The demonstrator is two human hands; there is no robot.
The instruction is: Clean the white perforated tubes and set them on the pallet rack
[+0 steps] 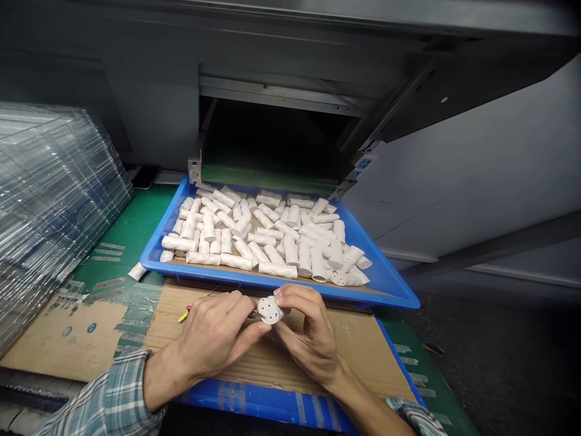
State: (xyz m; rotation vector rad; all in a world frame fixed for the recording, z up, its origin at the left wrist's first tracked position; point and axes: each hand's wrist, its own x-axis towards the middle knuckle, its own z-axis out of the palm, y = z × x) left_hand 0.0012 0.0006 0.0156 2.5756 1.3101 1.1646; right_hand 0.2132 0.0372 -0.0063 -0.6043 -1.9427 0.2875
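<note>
Pinching a white part (270, 310) between thumb and fingertips, the right hand (308, 336) turns its holed end face toward the wearer. The left hand (213, 336) is closed round a thin tool (184, 315). The tool's yellow-pink tail pokes out on the left and its tip sits at the part's near-left edge. The left thumb touches the part too.

Step in hand, as I read it: working the end face of one piece with the tool, held just above the cardboard sheet (363, 351). Can't tell whether the tip is in a hole or only against the rim.

Any next move needs the right-hand pinch kept firm and the tool tip kept steady, since the holes are small and the part is round and can roll in the grip.

Just beyond the hands is a blue tray (385, 284) holding a loose heap of white cylinders (272, 236), its far edge under the dark machine opening (272, 139). One stray white piece (136, 271) lies on the green mat (136, 224) left of the tray. A stack of clear plastic trays (54, 200) stands far left.
</note>
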